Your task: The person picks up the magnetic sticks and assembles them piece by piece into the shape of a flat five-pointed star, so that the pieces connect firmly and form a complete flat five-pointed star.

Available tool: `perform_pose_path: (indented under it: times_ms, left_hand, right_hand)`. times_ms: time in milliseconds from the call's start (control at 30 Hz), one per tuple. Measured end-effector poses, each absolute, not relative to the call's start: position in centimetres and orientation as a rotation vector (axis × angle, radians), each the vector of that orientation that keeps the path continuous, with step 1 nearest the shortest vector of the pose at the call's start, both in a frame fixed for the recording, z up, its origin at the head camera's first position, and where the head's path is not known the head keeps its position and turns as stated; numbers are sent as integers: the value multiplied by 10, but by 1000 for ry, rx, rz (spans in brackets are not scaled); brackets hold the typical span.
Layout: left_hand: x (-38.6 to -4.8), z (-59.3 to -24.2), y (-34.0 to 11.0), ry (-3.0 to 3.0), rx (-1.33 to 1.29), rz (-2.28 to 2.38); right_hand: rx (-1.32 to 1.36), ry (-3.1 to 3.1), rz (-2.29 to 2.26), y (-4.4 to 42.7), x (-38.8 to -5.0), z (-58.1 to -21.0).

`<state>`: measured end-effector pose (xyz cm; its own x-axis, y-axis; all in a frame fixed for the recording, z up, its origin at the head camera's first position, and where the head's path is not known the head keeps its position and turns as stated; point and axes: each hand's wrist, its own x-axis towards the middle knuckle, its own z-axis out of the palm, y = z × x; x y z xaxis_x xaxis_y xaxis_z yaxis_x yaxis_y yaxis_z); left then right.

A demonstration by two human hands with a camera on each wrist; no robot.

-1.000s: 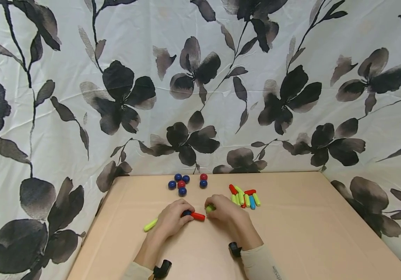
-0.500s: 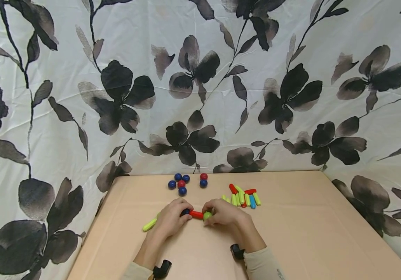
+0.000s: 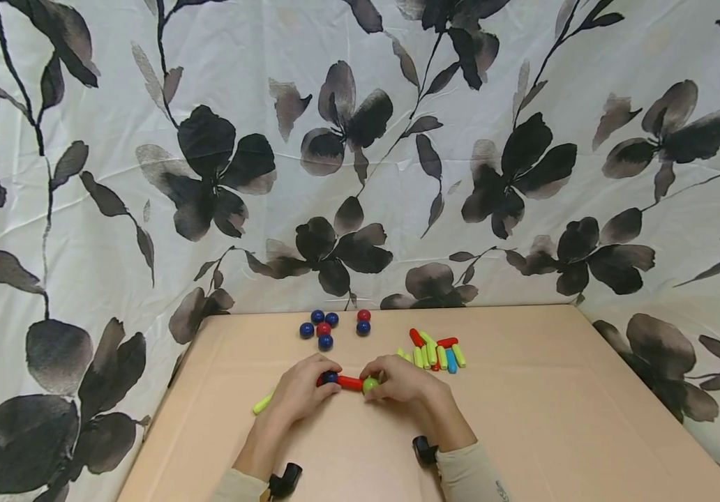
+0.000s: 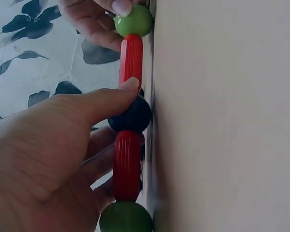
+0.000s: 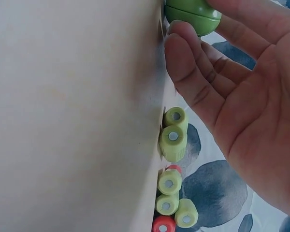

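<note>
Right hand (image 3: 402, 378) pinches green ball (image 4: 135, 22), now against red rod (image 4: 131, 59), apart earlier; left hand (image 3: 299, 385) pinches blue ball (image 4: 133, 116).

- The head view looks forward and down over the table (image 3: 523, 418) from its near side, far enough back to take in the left hand (image 3: 300, 387), the right hand (image 3: 400, 380) and the flowered cloth (image 3: 272, 56) behind.
- The left wrist view is close and low, turned sideways with the table on its right, facing past the left hand to the right hand.
- The right wrist view is equally close and low, turned the other way, the table on its left.
- All three share the green ball (image 3: 370, 385); head and left wrist share the blue ball (image 3: 330, 377); head and right wrist share the rods (image 3: 432, 354).
</note>
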<state>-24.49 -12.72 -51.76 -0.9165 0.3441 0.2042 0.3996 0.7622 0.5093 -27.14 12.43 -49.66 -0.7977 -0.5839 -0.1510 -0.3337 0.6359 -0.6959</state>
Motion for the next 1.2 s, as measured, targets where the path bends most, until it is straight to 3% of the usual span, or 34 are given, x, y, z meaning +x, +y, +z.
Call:
perform_pose_path:
  times_ms: [633,1200]
  left_hand:
    - [-247,-512,-134,-2912,-413,-943]
    - [-247,-514,-129,-2921,-741,-1133]
  right_hand:
    - [-710,2588,-982,119,-273,-499]
    - [-792,2515,-1019,115,-271,-498]
